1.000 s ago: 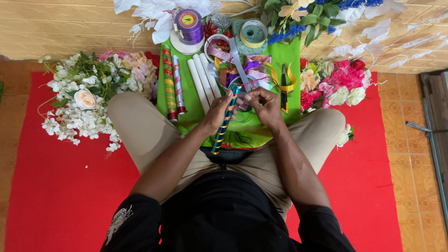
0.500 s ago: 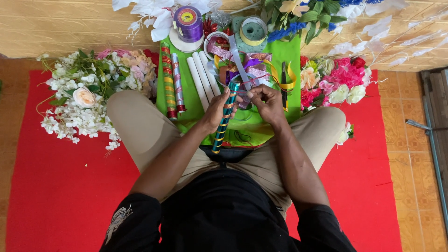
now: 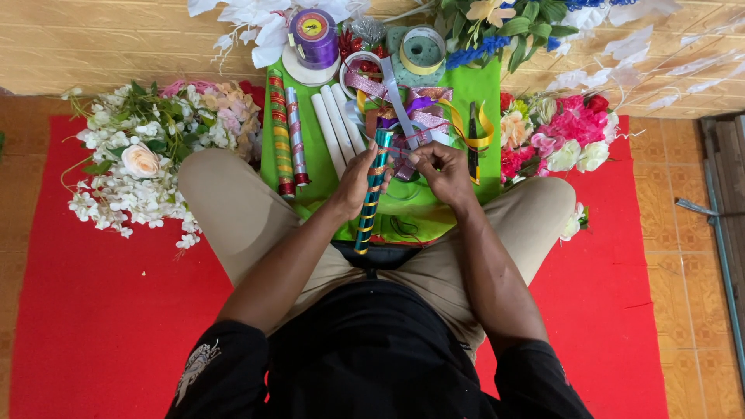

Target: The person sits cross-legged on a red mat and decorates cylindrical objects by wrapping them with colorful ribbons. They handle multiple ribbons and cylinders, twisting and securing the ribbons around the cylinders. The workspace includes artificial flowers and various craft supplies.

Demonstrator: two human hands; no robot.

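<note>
I sit cross-legged on a red mat point(image 3: 116, 326) with a green cloth point(image 3: 318, 159) before me. My left hand point(image 3: 358, 177) grips a teal stick wound with gold ribbon point(image 3: 368, 208), held nearly upright over my lap. My right hand point(image 3: 441, 169) pinches a thin ribbon point(image 3: 403, 143) at the stick's top end, fingers closed on it. A tangle of purple, silver and yellow ribbons point(image 3: 423, 109) lies just beyond both hands.
On the cloth lie a green wrapped stick point(image 3: 279, 132), a pink wrapped stick point(image 3: 296, 136), plain white sticks point(image 3: 335, 128), ribbon spools point(image 3: 314, 35) and a dark tool point(image 3: 473, 143). White artificial flowers point(image 3: 128, 167) sit left, pink ones point(image 3: 559, 136) right, a brick wall behind.
Both hands stay at the stick's top; the right fingers have shifted slightly on the ribbon. The stick keeps nearly the same tilt.
</note>
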